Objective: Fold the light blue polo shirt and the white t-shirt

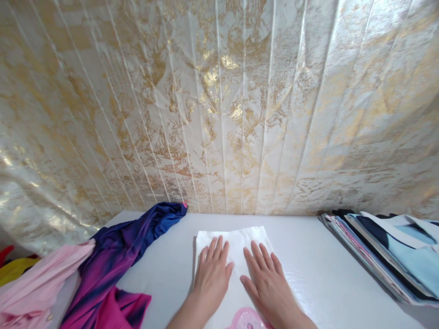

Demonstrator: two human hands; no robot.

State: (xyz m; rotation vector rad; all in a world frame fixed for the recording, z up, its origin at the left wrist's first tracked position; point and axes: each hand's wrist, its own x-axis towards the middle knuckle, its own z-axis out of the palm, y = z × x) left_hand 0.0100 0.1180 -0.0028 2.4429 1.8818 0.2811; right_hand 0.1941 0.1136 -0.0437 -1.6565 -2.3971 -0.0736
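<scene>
A folded white garment lies on the white table right in front of me, with a pink print showing at its near end. Both my hands rest flat on it, side by side. My left hand presses the left half with fingers stretched forward. My right hand lies on the right half, fingers spread. Neither hand holds anything.
A heap of loose clothes sits at the left: a blue-purple-magenta garment, a pink one, and bits of yellow and red. A stack of folded clothes stands at the right. A gold-and-white patterned wall rises behind the table.
</scene>
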